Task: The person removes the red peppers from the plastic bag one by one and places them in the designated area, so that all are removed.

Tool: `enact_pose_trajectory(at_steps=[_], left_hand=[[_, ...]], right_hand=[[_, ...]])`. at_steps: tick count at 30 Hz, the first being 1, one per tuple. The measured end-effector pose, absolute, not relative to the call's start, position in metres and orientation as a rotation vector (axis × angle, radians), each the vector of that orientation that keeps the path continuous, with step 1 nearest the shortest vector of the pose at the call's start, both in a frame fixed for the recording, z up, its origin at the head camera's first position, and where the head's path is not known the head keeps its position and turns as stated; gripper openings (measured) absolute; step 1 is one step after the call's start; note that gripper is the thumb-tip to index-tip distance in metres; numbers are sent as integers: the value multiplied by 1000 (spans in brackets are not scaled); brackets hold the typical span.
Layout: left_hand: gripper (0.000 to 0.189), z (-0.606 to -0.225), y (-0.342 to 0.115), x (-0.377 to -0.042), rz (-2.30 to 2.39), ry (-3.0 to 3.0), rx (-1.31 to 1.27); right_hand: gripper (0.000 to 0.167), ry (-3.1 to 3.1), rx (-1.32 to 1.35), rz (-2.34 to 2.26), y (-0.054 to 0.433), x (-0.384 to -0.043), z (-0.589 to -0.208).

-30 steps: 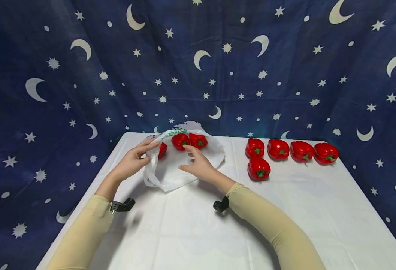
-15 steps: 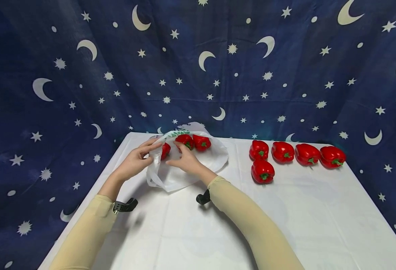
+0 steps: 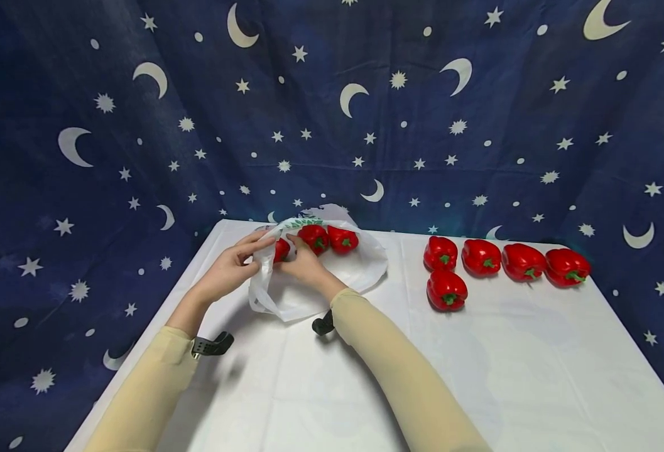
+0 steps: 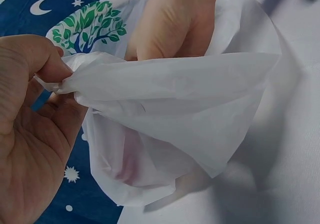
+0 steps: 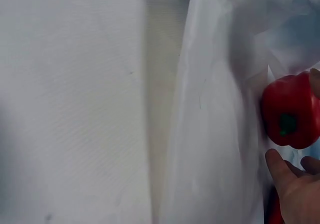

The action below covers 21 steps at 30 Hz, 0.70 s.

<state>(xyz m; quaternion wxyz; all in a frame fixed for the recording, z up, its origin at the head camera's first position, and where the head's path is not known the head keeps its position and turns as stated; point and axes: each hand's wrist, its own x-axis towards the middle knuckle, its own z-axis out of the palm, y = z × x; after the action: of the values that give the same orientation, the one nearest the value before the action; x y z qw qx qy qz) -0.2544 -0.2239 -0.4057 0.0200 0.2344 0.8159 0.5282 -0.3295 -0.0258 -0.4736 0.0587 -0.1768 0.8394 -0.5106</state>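
A white plastic bag (image 3: 374,260) with a green tree print lies on its side, mouth toward me. My left hand (image 3: 230,270) pinches its left rim between thumb and fingers, clearly seen in the left wrist view (image 4: 45,104). Inside are red bell peppers: one at the left (image 3: 282,250), a middle one (image 3: 311,238) and a right one (image 3: 343,240). My right hand (image 3: 303,263) reaches into the mouth, thumb and forefinger spread around the left pepper. In the right wrist view a bell pepper (image 5: 287,112) shows between fingertip and thumb, the thumb tip just short of it.
To the right on the white-covered table (image 3: 512,364) stand more bell peppers: a back row of several (image 3: 481,257) and one in front (image 3: 446,290). A dark blue curtain (image 3: 309,94) with moons and stars hangs behind the table.
My right hand has moved left inside the bag, from before the middle pepper to the left one. The left hand keeps its pinch on the rim. The head view has shifted slightly.
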Motion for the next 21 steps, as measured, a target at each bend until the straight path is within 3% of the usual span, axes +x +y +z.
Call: enact_pose_trajectory(at_steps=[21], left_hand=[[60, -400, -226, -254, 1666, 2519, 720]], right_hand=[[86, 2570, -484, -1493, -49, -343, -475]])
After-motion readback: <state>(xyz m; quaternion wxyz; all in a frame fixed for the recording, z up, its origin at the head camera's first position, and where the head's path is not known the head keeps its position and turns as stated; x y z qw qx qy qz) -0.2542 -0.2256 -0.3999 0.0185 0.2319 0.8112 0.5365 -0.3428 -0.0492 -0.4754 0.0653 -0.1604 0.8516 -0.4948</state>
